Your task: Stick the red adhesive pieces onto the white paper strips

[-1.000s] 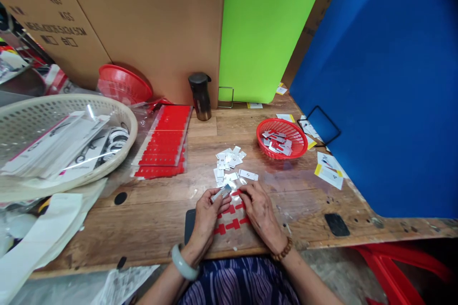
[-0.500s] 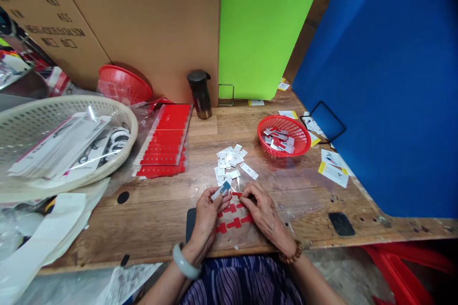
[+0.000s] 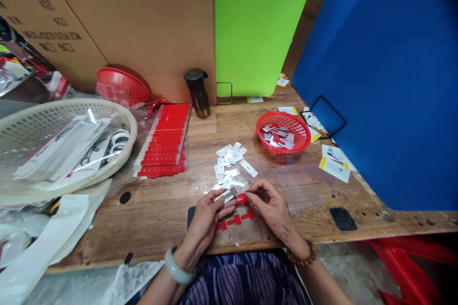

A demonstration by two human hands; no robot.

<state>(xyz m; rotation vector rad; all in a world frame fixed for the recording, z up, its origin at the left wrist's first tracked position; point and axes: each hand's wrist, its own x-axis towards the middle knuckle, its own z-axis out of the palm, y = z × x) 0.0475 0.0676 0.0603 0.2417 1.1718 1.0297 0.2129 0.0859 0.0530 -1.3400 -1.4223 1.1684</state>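
Note:
My left hand (image 3: 212, 209) grips a small flat metal plate (image 3: 229, 194) between thumb and fingers, tilted above the table. Close beside it, my right hand (image 3: 270, 205) pinches the end of a red sticker (image 3: 243, 198) between thumb and index finger. Below the hands, a clear sheet with rows of red T-shaped stickers (image 3: 234, 219) lies near the table's front edge. Just beyond my hands is a loose heap of metal plates (image 3: 229, 159). More plates, some with red on them, lie in a red basket (image 3: 302, 145) to the right.
Stacked red sticker sheets (image 3: 164, 138) lie left of the heap, with a dark tumbler (image 3: 198, 93) behind them. A large cream basket (image 3: 129, 152) holds printed cards at left. A blue panel (image 3: 386, 105) stands at right, beside white-and-yellow cards (image 3: 334, 169).
My right hand has risen slightly and shifted right with the red sticker. The plate in my left hand has turned and moved a little toward the right. The view has shifted slightly.

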